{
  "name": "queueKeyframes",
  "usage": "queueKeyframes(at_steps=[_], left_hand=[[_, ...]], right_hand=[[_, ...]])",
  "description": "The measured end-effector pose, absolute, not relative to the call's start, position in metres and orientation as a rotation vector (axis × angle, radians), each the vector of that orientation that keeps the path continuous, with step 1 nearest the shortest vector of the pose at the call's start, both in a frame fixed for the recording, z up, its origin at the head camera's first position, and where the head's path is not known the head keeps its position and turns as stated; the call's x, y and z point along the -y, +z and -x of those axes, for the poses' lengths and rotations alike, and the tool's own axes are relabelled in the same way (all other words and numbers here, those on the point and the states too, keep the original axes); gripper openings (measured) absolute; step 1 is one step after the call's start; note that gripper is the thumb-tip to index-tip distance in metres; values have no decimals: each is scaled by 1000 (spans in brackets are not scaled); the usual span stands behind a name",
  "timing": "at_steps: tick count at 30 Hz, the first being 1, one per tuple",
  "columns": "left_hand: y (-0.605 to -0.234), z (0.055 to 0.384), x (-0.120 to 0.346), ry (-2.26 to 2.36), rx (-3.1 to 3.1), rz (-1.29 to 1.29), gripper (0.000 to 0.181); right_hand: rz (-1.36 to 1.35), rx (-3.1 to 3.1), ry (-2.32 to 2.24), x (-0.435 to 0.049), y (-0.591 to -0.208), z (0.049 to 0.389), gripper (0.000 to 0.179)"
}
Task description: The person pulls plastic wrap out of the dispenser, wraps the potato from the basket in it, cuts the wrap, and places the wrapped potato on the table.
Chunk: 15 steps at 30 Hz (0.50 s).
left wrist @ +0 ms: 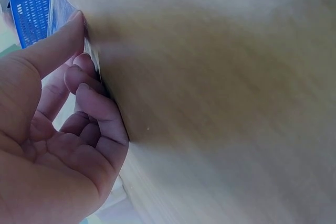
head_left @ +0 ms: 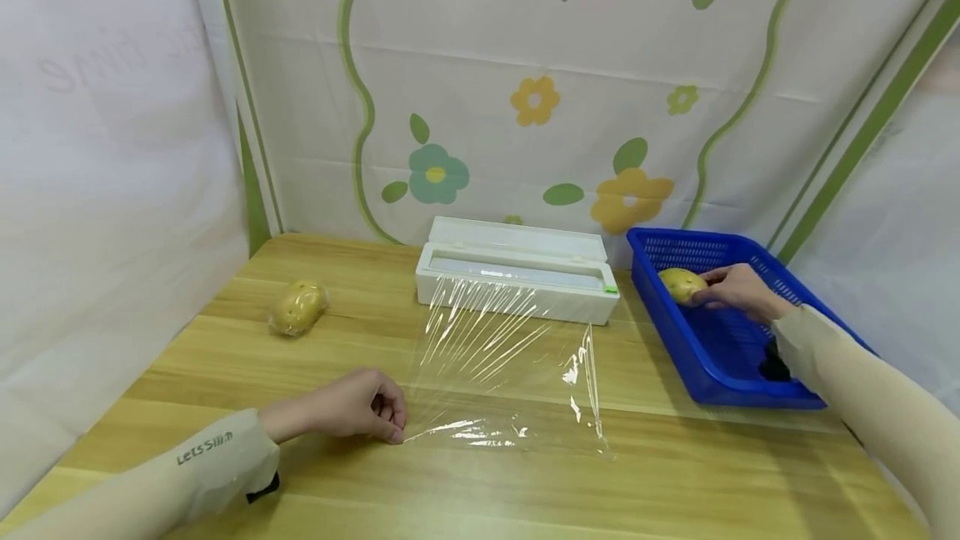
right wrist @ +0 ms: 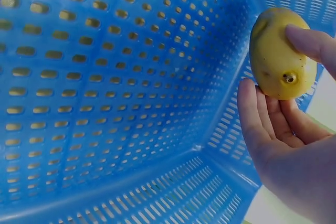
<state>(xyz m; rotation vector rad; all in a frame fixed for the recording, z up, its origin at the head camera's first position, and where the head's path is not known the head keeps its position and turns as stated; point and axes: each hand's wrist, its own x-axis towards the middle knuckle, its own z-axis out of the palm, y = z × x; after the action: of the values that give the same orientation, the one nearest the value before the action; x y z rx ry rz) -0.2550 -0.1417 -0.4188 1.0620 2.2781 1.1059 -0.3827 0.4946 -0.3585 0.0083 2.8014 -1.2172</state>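
Observation:
My right hand (head_left: 738,290) grips a yellow potato (head_left: 681,285) inside the blue basket (head_left: 701,357), near its left wall. In the right wrist view, the thumb lies on one side of the potato (right wrist: 278,56) and the fingers on the other. My left hand (head_left: 360,407) rests on the table and pinches the near left corner of a sheet of cling film (head_left: 495,382). The sheet runs wrinkled from the white cling film box (head_left: 517,298) toward me. In the left wrist view, the thumb (left wrist: 58,45) meets the film's edge, and the other fingers are curled.
A potato wrapped in film (head_left: 298,307) lies at the left of the wooden table (head_left: 525,498). The box's lid (head_left: 517,236) is raised, and a green piece (head_left: 611,288) sits at its right end. A flowered cloth (head_left: 480,90) hangs behind the table.

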Motion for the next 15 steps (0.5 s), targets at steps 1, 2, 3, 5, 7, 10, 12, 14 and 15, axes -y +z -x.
queueKeyframes(at_steps=[1, 2, 3, 5, 7, 10, 12, 14, 15], left_hand=[[-419, 255, 142, 1105, -2280, -1066, 14], [-419, 255, 142, 1103, -2279, -1071, 13], [-419, 255, 142, 1103, -2280, -1070, 13], [-418, 255, 142, 1099, -2283, -1065, 13], [-418, 254, 142, 1100, -2285, -1061, 13], [-417, 253, 142, 1100, -2289, -1047, 14], [-416, 252, 142, 1100, -2290, -1048, 13], [-416, 253, 142, 1100, -2292, -1059, 13], [-415, 253, 142, 1096, -2294, -1061, 13]], right_hand=[[-6, -2805, -1222, -495, -357, 381, 71], [-7, -2809, -1225, -496, -354, 380, 72], [-10, -2808, -1232, -496, -352, 378, 74], [-11, -2805, -1237, -496, -345, 374, 78], [-21, -2796, -1261, -497, -338, 370, 83], [-36, -2801, -1305, -500, -326, 361, 84], [-47, -2822, -1329, -503, -316, 355, 84], [-56, -2863, -1329, -504, -306, 349, 83], [-61, -2884, -1321, -503, -301, 347, 83]])
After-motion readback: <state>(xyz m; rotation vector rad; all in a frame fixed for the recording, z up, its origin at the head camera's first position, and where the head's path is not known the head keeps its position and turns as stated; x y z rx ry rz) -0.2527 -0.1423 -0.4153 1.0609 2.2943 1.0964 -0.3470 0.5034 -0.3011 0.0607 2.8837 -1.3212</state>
